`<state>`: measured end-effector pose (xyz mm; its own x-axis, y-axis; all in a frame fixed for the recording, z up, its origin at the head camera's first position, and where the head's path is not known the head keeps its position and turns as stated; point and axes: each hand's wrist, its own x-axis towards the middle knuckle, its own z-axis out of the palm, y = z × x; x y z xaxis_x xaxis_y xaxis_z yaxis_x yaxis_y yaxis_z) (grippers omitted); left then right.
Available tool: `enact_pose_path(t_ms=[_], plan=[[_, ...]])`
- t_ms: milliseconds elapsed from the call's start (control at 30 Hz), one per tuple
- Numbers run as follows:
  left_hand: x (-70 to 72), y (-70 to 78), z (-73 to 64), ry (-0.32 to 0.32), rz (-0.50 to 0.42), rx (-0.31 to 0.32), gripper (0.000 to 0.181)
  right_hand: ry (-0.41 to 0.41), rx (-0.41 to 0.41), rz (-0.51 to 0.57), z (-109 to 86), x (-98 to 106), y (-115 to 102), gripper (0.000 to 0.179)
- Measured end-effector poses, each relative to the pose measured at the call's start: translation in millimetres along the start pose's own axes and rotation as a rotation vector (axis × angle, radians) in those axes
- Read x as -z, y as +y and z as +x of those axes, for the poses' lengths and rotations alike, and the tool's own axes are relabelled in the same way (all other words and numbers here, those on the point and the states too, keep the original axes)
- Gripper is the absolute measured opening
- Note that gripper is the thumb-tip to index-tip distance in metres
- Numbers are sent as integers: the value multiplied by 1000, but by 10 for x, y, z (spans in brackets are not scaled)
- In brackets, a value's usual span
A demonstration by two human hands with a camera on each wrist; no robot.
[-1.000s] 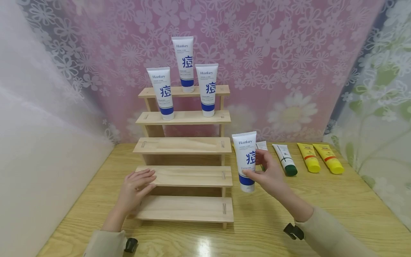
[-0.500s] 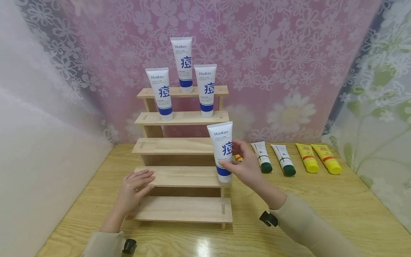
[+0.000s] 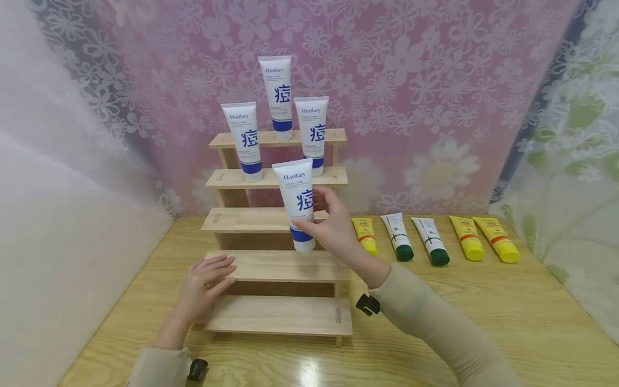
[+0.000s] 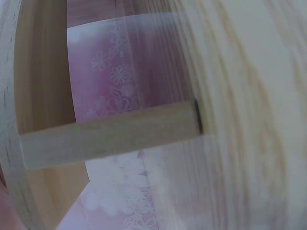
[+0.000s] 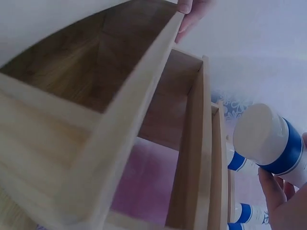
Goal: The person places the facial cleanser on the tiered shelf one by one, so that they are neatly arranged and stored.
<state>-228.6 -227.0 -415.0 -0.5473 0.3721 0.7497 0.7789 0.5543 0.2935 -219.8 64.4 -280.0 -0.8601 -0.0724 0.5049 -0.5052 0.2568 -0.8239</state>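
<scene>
My right hand [image 3: 338, 228] grips a white squeeze tube with a blue band [image 3: 293, 196], cap down, thumb on its front and fingers round its right side. The tube hangs over the middle shelf [image 3: 242, 219] of a stepped wooden display rack, overlapping that shelf in the head view. Its white cap [image 5: 252, 132] shows large in the right wrist view. My left hand [image 3: 199, 282] rests on the left end of the second-lowest shelf [image 3: 280, 264], fingers laid on the board. Three matching tubes stand cap down above: one on the top shelf [image 3: 314, 137], two [image 3: 242, 134] on the shelf below it.
To the rack's right, several tubes lie in a row on the wooden table [image 3: 435, 317]: yellow tubes [image 3: 466, 239] at both ends, white tubes with green caps [image 3: 397, 236] between. A floral cloth [image 3: 411, 107] hangs behind. The lowest shelf [image 3: 280, 316] juts toward the front.
My right hand has carried the tube leftward and up, from beside the rack to over the middle shelf. The left hand has stayed where it was.
</scene>
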Motion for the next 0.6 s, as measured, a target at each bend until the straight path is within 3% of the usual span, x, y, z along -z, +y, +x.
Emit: enact_pose_path(t_ms=[333,600], plan=[[4,29,26,-11,18,11,27,-7,82,33,257,-343,-21,58],[4,37,30,-12,28,10,26,-9,138,-8,398,-610,90,57]])
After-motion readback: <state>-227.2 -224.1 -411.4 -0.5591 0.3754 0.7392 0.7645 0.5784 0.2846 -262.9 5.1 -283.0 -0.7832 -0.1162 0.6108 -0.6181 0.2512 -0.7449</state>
